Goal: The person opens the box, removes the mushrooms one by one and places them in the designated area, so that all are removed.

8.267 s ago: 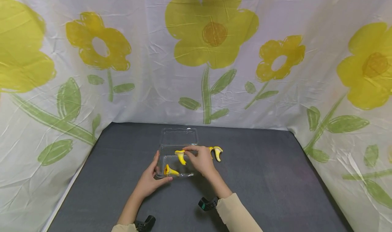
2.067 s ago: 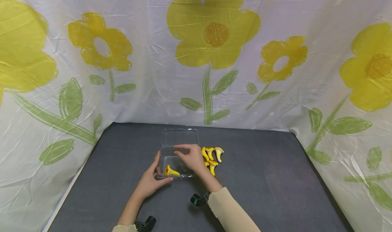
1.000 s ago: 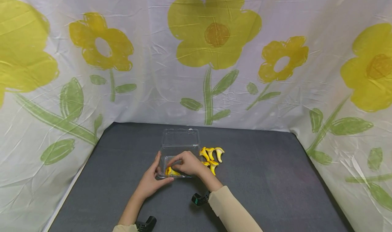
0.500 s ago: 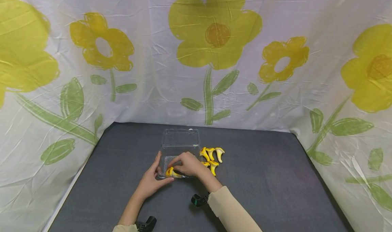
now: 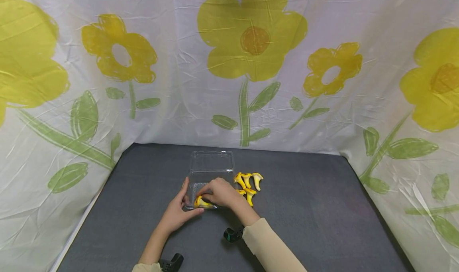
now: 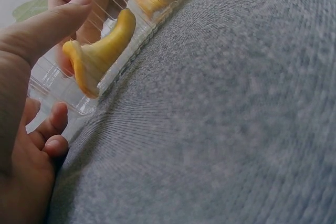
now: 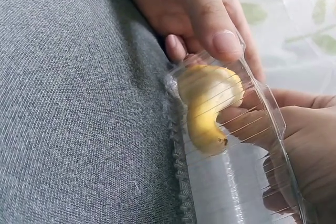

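Note:
A clear plastic clamshell container (image 5: 193, 186) stands on the dark cloth, its lid (image 5: 212, 161) folded back behind it. My left hand (image 5: 176, 212) grips the container at its left end, thumb on the front rim and fingers along the side wall. Inside, near the front left, lies a yellow chanterelle mushroom (image 5: 202, 202). Reaching in from the right, my right hand (image 5: 223, 193) pinches this mushroom between thumb and index finger. The right wrist view shows the mushroom (image 7: 202, 119) through the ribbed wall, with the thumb against it. Its far side is partly hidden.
Several more chanterelles (image 5: 257, 181) lie on the table right of the container, in two rows; my right hand and wrist partly cover the nearer row (image 5: 250, 196). The dark table (image 5: 322, 208) ends at a white curtain (image 5: 172, 116) with printed flowers.
Earlier my right hand held a chanterelle above the container; 2.1 s ago it hovered there with nothing held. It has since lowered to the mushroom inside, which has turned slightly. My left hand stayed put.

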### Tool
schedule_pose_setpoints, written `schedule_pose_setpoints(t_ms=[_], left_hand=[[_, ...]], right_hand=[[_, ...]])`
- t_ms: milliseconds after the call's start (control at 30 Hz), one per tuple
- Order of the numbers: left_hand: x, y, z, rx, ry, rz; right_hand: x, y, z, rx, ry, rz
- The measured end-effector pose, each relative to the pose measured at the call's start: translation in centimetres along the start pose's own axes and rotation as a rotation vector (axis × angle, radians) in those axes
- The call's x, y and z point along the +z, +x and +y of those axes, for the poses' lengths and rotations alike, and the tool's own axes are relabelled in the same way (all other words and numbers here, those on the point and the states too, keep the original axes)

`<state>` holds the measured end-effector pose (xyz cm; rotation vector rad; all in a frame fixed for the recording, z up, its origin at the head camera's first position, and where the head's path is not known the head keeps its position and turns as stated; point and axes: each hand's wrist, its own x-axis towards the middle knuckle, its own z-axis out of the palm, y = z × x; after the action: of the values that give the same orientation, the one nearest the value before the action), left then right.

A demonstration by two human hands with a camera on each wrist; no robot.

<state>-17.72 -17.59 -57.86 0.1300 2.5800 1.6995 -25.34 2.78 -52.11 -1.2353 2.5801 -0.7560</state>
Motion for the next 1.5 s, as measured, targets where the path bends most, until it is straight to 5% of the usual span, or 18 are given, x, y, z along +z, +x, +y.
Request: schedule_pose_setpoints(t_ms=[300, 533, 900, 1500], left_hand=[[0.0, 0.0, 0.0, 0.008, 0.008, 0.001], [0.0, 0.0, -0.1, 0.026, 0.033, 0.006], [0.0, 0.1, -0.2, 0.016, 0.021, 0.000], [0.1, 0.1, 0.1, 0.004, 0.025, 0.006]], right_hand=[[-0.3, -0.2, 0.3, -0.062, -0.087, 0.031], [-0.9, -0.9, -0.2, -0.025, -0.141, 0.108], [-0.8, -2.4, -0.2, 0.013, -0.246, 0.344], [-1.3, -5.6, 0.4, 0.149, -0.121, 0.612]])
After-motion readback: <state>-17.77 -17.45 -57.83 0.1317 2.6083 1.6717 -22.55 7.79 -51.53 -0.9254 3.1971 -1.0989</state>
